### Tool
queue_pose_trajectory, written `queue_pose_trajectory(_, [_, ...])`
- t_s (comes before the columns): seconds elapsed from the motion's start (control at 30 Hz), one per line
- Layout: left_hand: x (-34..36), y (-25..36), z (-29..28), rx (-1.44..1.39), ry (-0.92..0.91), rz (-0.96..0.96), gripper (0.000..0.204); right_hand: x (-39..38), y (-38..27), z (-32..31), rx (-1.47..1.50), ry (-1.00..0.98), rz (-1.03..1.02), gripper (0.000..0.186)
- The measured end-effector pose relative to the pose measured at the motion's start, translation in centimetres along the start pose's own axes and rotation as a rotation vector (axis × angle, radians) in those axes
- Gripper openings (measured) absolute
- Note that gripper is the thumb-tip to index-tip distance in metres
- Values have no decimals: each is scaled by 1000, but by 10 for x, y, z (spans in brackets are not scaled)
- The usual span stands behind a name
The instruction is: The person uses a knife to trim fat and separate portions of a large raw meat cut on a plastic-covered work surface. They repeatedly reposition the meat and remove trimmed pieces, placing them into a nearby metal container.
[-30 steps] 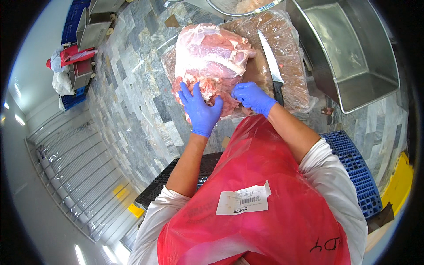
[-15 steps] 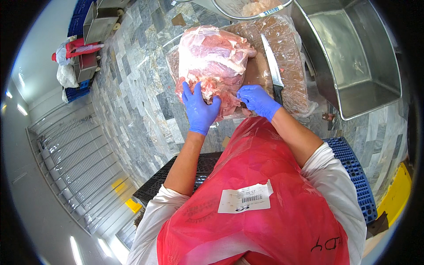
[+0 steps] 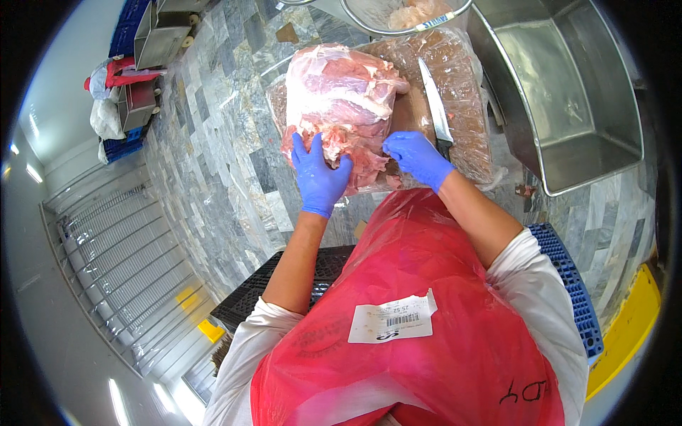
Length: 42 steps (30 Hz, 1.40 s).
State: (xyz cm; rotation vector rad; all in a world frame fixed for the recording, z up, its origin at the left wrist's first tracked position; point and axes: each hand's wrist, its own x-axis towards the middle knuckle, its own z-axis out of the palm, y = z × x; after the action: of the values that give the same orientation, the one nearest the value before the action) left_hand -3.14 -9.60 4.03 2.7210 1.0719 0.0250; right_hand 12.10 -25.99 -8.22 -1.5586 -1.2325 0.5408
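Note:
A large piece of raw pink meat (image 3: 341, 89) lies on a plastic-wrapped brown board (image 3: 462, 103). My blue-gloved left hand (image 3: 317, 175) presses its spread fingers into the ragged, fatty lower end of the meat. Just right of that end, my blue-gloved right hand (image 3: 417, 157) is closed, fingertips pinched; I cannot make out what, if anything, it holds. A long knife (image 3: 433, 96) with a black handle lies on the board right of the meat, its handle partly behind my right hand.
A deep steel bin (image 3: 554, 92) stands at the right, a bowl with pale scraps (image 3: 408, 14) behind the board. A blue pallet (image 3: 568, 284) and black pallet (image 3: 241, 298) are below. A co-worker in red and white (image 3: 106, 82) stands upper left by steel carts (image 3: 160, 42).
The view has shifted slightly. My right hand has shifted a little beside the meat, still closed. My left hand stays on the meat's lower end.

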Motion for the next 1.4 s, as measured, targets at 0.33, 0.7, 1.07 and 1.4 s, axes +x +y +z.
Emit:
queue_pose_trajectory(0.33, [3, 9, -7, 21, -32, -30, 78, 2, 4, -6, 85, 156, -85, 16])
queue_pose_trajectory(0.7, [5, 3, -7, 67, -51, -4, 79, 35, -22, -109, 68, 90, 458, 26])
queue_pose_trajectory(1.07, [3, 1, 13, 66, 53, -2, 79, -12, -51, -35, -205, 163, 567, 38])
queue_pose_trajectory(1.4, [15, 22, -6, 87, -20, 2, 73, -21, -39, -34, -122, 93, 491, 28])
